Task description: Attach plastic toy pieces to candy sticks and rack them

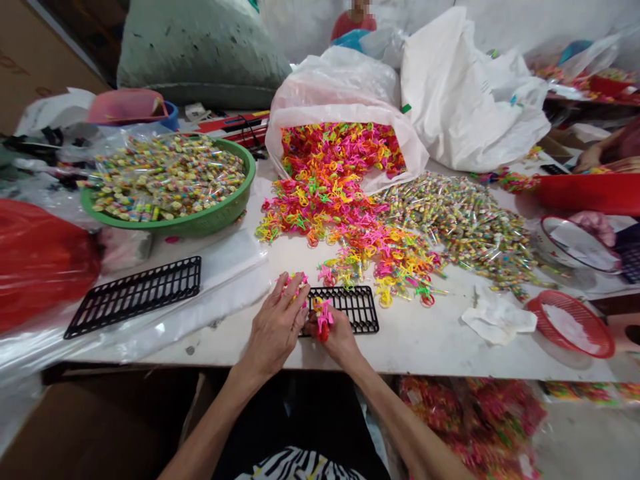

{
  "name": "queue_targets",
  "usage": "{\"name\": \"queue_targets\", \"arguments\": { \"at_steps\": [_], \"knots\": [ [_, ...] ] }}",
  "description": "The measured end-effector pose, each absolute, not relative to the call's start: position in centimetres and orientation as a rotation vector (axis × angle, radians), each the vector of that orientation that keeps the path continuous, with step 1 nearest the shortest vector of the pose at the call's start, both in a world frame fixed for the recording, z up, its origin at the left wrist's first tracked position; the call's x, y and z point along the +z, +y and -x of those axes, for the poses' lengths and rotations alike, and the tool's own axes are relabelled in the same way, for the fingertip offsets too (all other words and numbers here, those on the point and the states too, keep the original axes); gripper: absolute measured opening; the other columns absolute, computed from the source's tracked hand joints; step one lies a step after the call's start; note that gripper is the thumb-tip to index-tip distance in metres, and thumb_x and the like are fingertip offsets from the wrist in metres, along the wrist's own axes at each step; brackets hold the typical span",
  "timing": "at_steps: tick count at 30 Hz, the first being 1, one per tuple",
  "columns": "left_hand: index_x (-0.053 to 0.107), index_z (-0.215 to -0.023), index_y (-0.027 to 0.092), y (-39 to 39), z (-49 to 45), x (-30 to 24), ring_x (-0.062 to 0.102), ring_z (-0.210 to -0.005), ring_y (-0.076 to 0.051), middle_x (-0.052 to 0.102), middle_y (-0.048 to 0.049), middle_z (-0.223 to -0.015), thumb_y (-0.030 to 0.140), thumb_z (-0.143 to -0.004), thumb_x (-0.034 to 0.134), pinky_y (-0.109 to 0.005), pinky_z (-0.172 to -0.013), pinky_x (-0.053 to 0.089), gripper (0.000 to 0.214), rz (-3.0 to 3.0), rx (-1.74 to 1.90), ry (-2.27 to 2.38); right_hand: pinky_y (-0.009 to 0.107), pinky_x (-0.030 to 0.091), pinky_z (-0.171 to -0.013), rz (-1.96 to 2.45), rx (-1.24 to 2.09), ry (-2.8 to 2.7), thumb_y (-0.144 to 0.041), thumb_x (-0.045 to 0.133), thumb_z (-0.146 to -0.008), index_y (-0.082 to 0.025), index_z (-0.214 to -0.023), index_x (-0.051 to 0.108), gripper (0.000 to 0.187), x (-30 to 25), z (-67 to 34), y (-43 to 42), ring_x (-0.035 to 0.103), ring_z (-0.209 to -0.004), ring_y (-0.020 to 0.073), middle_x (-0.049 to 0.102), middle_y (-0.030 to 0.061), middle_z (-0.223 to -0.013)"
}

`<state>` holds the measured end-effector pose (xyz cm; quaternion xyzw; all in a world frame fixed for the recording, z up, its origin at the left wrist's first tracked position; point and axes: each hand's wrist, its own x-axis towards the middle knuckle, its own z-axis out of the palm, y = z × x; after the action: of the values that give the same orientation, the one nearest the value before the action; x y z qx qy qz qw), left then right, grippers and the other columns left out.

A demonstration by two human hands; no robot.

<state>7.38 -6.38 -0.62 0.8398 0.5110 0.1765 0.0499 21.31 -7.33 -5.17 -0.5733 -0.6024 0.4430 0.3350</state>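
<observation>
Fingers on the left hand (275, 328) are gripping plastic trinkets (296, 285), and I am seeing the right hand (337, 333) pinching a pink trinket (323, 315) above a black rack (355, 310).

Plastic trinkets (323, 315) partly hidden by the left hand (276, 327) and right hand (336, 337)

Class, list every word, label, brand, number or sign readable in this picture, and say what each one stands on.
No text can be read here. The reddish marks on the cardboard box are too blurred to read, and any faint print on the white plastic sack is too small to make out.
</observation>
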Motion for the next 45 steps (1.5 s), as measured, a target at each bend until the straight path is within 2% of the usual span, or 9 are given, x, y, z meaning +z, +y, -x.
{"name": "queue_targets", "arguments": {
  "at_steps": [7,10,14,19,24,32,34,41,45],
  "knots": [
    [0.033,-0.133,0.023,-6.5,-7.1,-0.5,0.010,-0.134,-0.022,0.027,0.0010,-0.143,0.026,-0.090,0.027,-0.043,-0.106,0.028,0.043,-2.404,0.590,1.528,0.022,0.037,-0.058,1.476,0.918,-1.719,-0.009,0.050,-0.067,-0.018,-0.056,0.050,0.014,-6.0,-21.0,-7.2,0.049,-0.063,0.0139,0.051,0.0000,-0.063],
    [0.033,-0.133,0.022,-6.5,-7.3,-0.5,0.011,-0.134,-0.020,0.030,0.0004,-0.142,0.024,-0.090,0.024,-0.042,-0.106,0.028,0.044,-2.333,0.641,1.526,0.022,0.038,-0.058,1.534,0.808,-1.864,-0.006,0.048,-0.068,-0.018,-0.063,0.054,0.013,-6.5,-20.3,-8.0,0.051,-0.066,0.0146,0.053,0.0020,-0.069],
    [0.039,-0.130,0.020,-6.6,-7.8,-0.6,0.010,-0.133,-0.027,0.028,-0.0037,-0.142,0.031,-0.086,0.037,-0.046,-0.105,0.028,0.045,-2.451,0.594,1.617,0.023,0.038,-0.055,1.657,0.652,-2.079,-0.006,0.044,-0.073,-0.015,-0.082,0.060,0.020,-6.0,-19.8,-8.8,0.054,-0.066,0.0149,0.058,0.0082,-0.086],
    [0.048,-0.124,0.024,-6.8,-7.7,-0.6,0.016,-0.132,-0.029,0.031,-0.0031,-0.141,0.028,-0.085,0.040,-0.045,-0.100,0.034,0.040,-2.593,0.549,1.622,0.020,0.040,-0.057,1.548,0.647,-2.374,-0.015,0.053,-0.074,-0.019,-0.069,0.064,0.013,-3.4,-23.7,-4.0,0.057,-0.066,0.0138,0.060,0.0012,-0.073],
    [0.046,-0.125,0.025,-7.2,-7.1,-0.4,0.021,-0.131,-0.029,0.035,-0.0043,-0.139,0.031,-0.084,0.041,-0.045,-0.095,0.038,0.042,-2.659,0.544,1.625,0.028,0.041,-0.062,1.931,0.267,-2.399,-0.006,0.048,-0.075,-0.013,-0.082,0.065,0.020,-1.8,-26.2,2.8,0.060,-0.077,0.0208,0.059,0.0135,-0.099],
    [0.041,-0.128,0.024,-6.6,-6.9,0.6,0.030,-0.127,-0.028,0.039,-0.0055,-0.137,0.033,-0.086,0.037,-0.051,-0.097,0.030,0.043,-2.683,0.497,1.659,0.028,0.041,-0.066,1.895,0.219,-2.354,-0.007,0.043,-0.079,-0.014,-0.093,0.059,0.024,-1.4,-26.1,2.9,0.060,-0.080,0.0196,0.061,0.0118,-0.098],
    [0.040,-0.129,0.023,-6.0,-7.0,0.6,0.028,-0.128,-0.028,0.036,-0.0059,-0.138,0.033,-0.087,0.035,-0.051,-0.097,0.030,0.044,-2.698,0.465,1.622,0.027,0.041,-0.066,1.843,0.312,-2.210,-0.013,0.045,-0.078,-0.016,-0.095,0.057,0.020,-1.3,-26.6,1.6,0.059,-0.079,0.0181,0.063,0.0082,-0.094],
    [0.031,-0.133,0.019,-5.5,-6.9,-0.4,0.021,-0.131,-0.023,0.035,-0.0058,-0.139,0.031,-0.087,0.035,-0.042,-0.100,0.033,0.048,-2.576,0.468,1.524,0.022,0.039,-0.047,1.460,1.313,-1.121,-0.029,0.065,-0.058,-0.015,-0.074,0.061,0.021,-4.3,-25.7,-2.8,0.051,-0.049,0.0107,0.058,-0.0022,-0.058],
    [0.031,-0.133,0.019,-5.6,-6.9,-0.4,0.019,-0.132,-0.023,0.034,-0.0059,-0.139,0.029,-0.087,0.035,-0.042,-0.101,0.031,0.047,-2.551,0.481,1.512,0.022,0.042,-0.047,1.381,1.399,-0.992,-0.026,0.060,-0.061,-0.016,-0.068,0.058,0.013,-5.3,-23.5,-2.9,0.053,-0.047,0.0113,0.056,-0.0028,-0.053]
  ]
}}
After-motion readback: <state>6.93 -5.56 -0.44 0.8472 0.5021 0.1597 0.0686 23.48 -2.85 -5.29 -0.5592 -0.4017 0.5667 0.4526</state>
